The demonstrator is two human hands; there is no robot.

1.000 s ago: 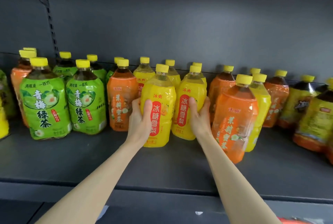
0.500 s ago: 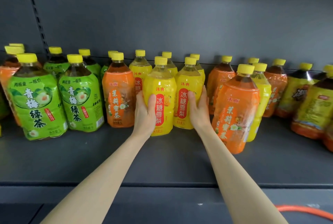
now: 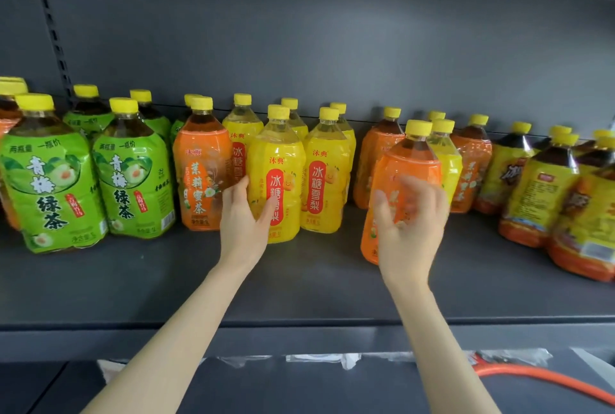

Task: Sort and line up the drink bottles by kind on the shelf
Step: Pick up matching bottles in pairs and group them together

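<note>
On the grey shelf stand yellow-capped drink bottles. My left hand grips the front yellow pear-drink bottle, thumb across its label and fingers round its left side. A second yellow bottle stands just to its right, untouched, with more yellow ones behind. My right hand, blurred with its fingers spread, is in front of the lower part of an orange tea bottle that stands forward of its row; I cannot tell whether they touch. Another orange bottle stands left of the yellow ones.
Green tea bottles fill the left end. More orange bottles and dark tea bottles with yellow labels crowd the right. Bare shelf runs along the front edge. An orange hose lies below.
My right hand has left the second yellow bottle and swung right, in front of the orange bottle. The left hand stays on the front yellow bottle.
</note>
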